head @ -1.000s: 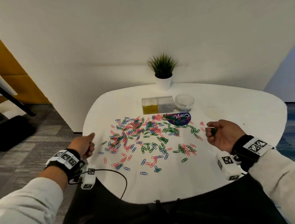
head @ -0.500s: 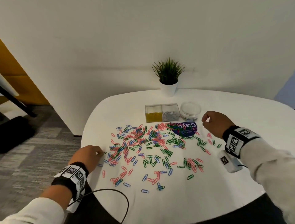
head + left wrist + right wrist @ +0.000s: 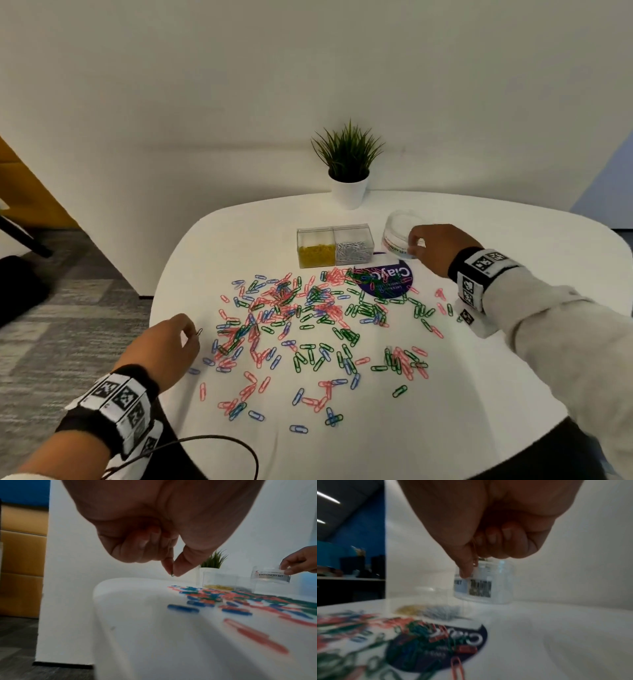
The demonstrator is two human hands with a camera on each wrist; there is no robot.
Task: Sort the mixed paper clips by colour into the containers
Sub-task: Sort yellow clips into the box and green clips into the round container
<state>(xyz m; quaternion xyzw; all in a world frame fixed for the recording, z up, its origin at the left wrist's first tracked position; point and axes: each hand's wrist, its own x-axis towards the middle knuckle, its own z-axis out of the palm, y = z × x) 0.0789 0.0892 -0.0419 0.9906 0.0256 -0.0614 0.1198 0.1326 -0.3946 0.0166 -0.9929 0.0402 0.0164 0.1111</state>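
Several red, blue and green paper clips lie scattered over the white table. At the pile's left edge my left hand pinches one green clip between thumb and forefinger, just above the table; the left wrist view shows the clip's tip. At the back right my right hand grips the wall of a round clear container labelled "STATIONERY SET". A reddish clip is tucked in its curled fingers, thumb on the container.
A clear two-part box stands left of the round container, with yellow clips in one half and silver clips in the other. A purple round disc lies under some clips. A potted plant stands behind. A black cable loops at the front edge.
My right hand has travelled from the front right to the back and taken hold of the round container. My left hand has reached onto the table and picked up a green clip.
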